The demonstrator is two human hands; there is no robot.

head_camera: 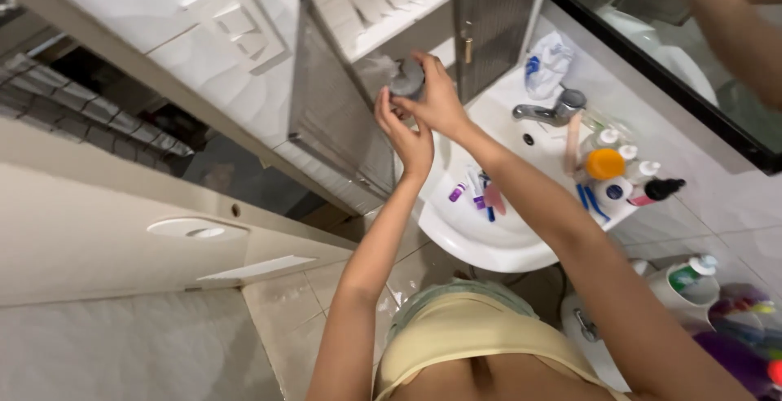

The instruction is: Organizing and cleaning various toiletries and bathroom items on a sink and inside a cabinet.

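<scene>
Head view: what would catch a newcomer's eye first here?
The two hands meet at top centre, above a white washbasin: the right hand grips a small grey round container, and the left hand is raised just beneath it. On the basin's right edge stands a cluster of bottles, with an orange cap standing out, near the chrome tap.
</scene>
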